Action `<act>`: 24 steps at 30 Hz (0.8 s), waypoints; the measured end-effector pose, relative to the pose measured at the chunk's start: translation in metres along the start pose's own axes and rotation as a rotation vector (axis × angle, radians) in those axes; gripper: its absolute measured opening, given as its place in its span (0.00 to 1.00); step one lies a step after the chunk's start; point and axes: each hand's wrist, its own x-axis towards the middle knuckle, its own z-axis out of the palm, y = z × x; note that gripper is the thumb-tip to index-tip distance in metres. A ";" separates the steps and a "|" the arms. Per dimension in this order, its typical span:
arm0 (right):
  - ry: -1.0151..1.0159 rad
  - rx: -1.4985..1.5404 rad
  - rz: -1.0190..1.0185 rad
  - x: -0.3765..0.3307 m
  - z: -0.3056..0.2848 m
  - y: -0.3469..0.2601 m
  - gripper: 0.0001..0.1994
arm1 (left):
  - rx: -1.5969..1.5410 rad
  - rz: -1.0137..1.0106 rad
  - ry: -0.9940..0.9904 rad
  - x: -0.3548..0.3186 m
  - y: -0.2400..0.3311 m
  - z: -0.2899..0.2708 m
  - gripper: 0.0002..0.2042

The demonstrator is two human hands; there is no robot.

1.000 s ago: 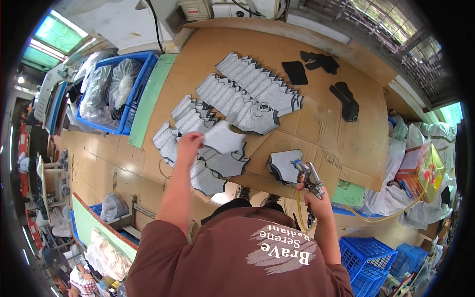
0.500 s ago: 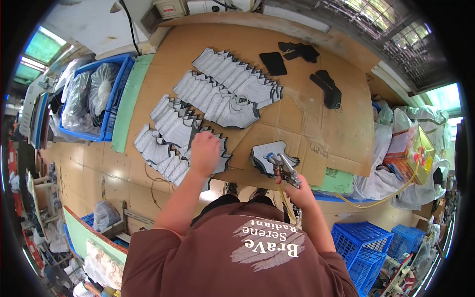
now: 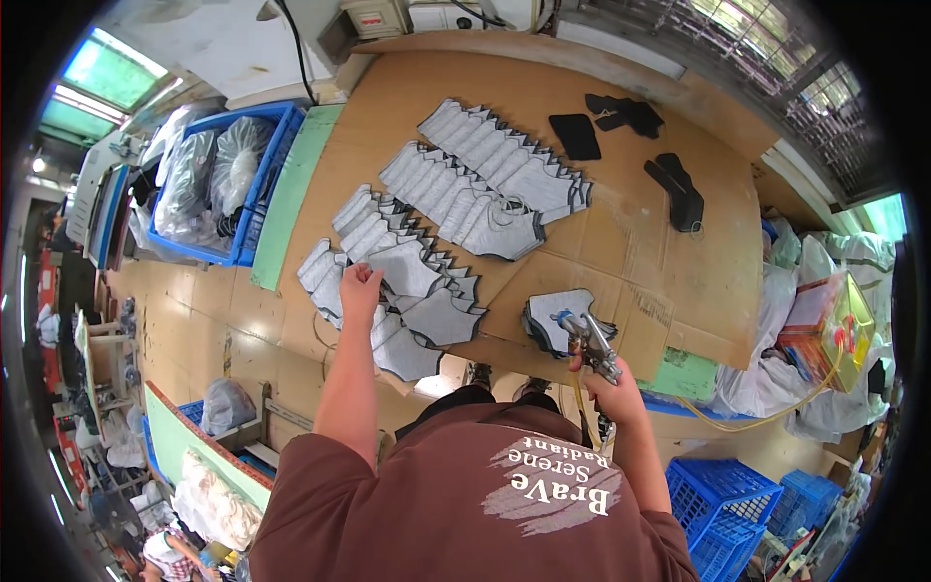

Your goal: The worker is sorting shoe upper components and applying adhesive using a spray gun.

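A person in a maroon T-shirt (image 3: 407, 504), its back printed with three lines of white lettering over a pale brush-stroke patch, works at a cardboard-covered green table (image 3: 684, 376). The left hand (image 3: 361, 283) has its fingers drawn together at the edge of a grey fabric piece (image 3: 407, 267); whether they pinch it cannot be told. The right hand (image 3: 611, 384) has its fingers wrapped around a metal spray gun (image 3: 597, 357) with a blue nozzle, pointed at a small stack of dark-edged grey pieces (image 3: 546, 308) just beyond those fingers.

Beyond the left fingers and to their right, overlapping rows of heathered grey pieces (image 3: 499, 160) fan out like shingles, curved in outline and trimmed in dark grey, with a loop of pale cord (image 3: 512, 206) resting on one. Farther off, beyond the right fingers, lie a flat black panel (image 3: 575, 137) and angular black pieces (image 3: 674, 194) on the creased brown cardboard (image 3: 679, 276).

To the left of the left fingers, a blue plastic crate (image 3: 240, 247) holds crinkled clear bags (image 3: 240, 160). To the right of the right fingers, a yellow hose (image 3: 747, 425) curves toward a shiny yellow container (image 3: 855, 315) with red fittings.
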 end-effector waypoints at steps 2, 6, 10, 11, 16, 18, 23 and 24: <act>0.001 0.001 0.008 0.002 -0.003 0.005 0.12 | -0.020 -0.090 -0.004 0.003 -0.006 0.000 0.11; 0.021 0.002 -0.055 0.003 -0.001 0.006 0.17 | -0.185 -0.251 -0.051 0.000 -0.002 0.002 0.09; 0.007 0.015 -0.024 0.004 0.001 0.002 0.18 | -0.313 -0.346 -0.025 -0.007 0.005 0.000 0.07; 0.006 0.015 -0.024 0.004 0.000 0.001 0.18 | -0.392 -0.375 -0.005 -0.009 0.007 0.000 0.06; -0.005 -0.002 -0.013 0.003 0.000 0.001 0.16 | -0.760 -0.517 0.068 -0.020 -0.006 0.001 0.06; -0.007 0.002 -0.025 0.003 -0.001 0.001 0.15 | -0.814 -0.580 0.088 -0.021 -0.009 0.002 0.06; -0.021 0.009 0.062 0.001 -0.002 -0.005 0.14 | -0.797 -0.608 0.066 -0.023 -0.003 0.001 0.09; -0.023 0.014 0.066 0.001 -0.002 -0.005 0.13 | -0.797 -0.609 0.063 -0.024 0.001 0.000 0.09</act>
